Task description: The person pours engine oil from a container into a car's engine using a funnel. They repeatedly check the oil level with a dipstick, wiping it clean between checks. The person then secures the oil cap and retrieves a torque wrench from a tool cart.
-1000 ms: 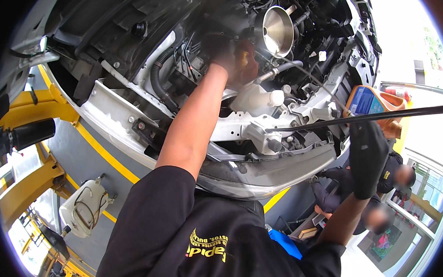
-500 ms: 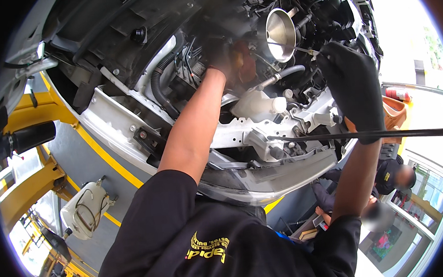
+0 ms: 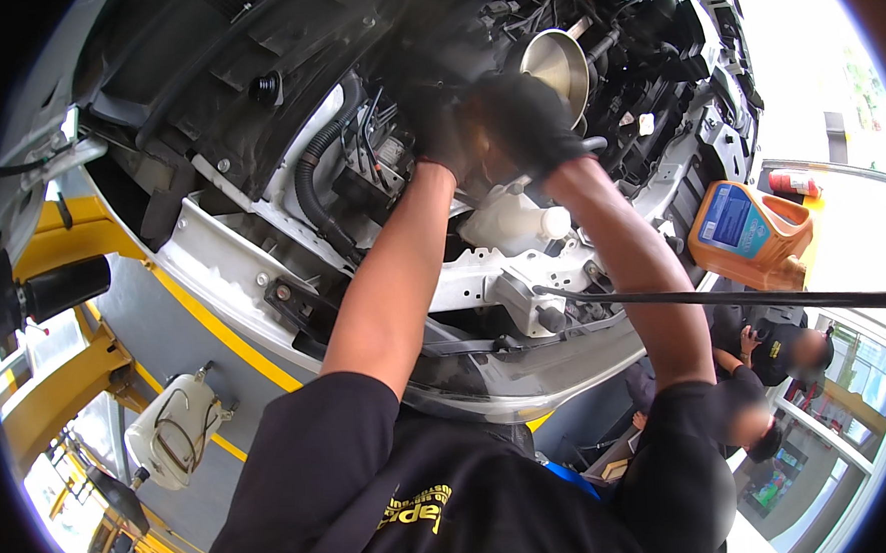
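Both my hands wear black gloves and meet deep in the engine bay, blurred by motion. My left hand (image 3: 437, 127) is closed by an orange-brown rag (image 3: 490, 157), which shows only in part between the hands. My right hand (image 3: 527, 122) lies against the rag's other side, in front of the metal funnel (image 3: 562, 70); its fingers are smeared, and whatever it holds is hidden. The funnel stands in the engine just beyond the right hand. Below the hands sits a white plastic reservoir (image 3: 505, 221) with a round cap.
A black prop rod (image 3: 765, 298) crosses above my right forearm. An orange oil jug (image 3: 746, 236) stands at the right, with a red container (image 3: 794, 182) behind it. A yellow lift arm (image 3: 67, 371) and a white tank (image 3: 176, 431) are at the left. Two people are at the lower right.
My right hand has swung left and inward, from beside the funnel to the rag by my left hand. The thin dipstick it held is out of sight. The orange jug has come into fuller view.
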A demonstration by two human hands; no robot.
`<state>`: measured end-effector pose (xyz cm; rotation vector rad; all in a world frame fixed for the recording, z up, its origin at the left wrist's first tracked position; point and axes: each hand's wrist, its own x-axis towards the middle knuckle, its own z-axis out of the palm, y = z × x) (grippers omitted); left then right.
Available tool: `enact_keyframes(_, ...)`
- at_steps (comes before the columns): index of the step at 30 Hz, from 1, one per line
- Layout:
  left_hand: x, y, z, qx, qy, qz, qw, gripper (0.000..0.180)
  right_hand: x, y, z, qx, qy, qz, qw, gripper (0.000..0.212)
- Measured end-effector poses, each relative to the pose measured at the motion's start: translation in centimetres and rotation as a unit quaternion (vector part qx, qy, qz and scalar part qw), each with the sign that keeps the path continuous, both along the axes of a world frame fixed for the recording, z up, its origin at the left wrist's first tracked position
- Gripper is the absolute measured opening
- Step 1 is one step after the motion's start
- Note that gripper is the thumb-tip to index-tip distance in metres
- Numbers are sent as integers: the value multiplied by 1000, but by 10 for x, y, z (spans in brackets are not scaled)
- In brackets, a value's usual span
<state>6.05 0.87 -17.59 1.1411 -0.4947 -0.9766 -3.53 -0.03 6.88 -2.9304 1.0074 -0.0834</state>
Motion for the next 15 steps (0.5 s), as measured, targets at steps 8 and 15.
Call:
enact_keyframes(8, -10, 26, 20, 60, -31, 69, 995, 27, 88, -3, -53, 216, -133, -107, 961, 34)
enact_keyframes(15, -14, 23, 18, 71, -32, 37, 996, 25, 94, -29, -141, 180, -306, -121, 927, 33)
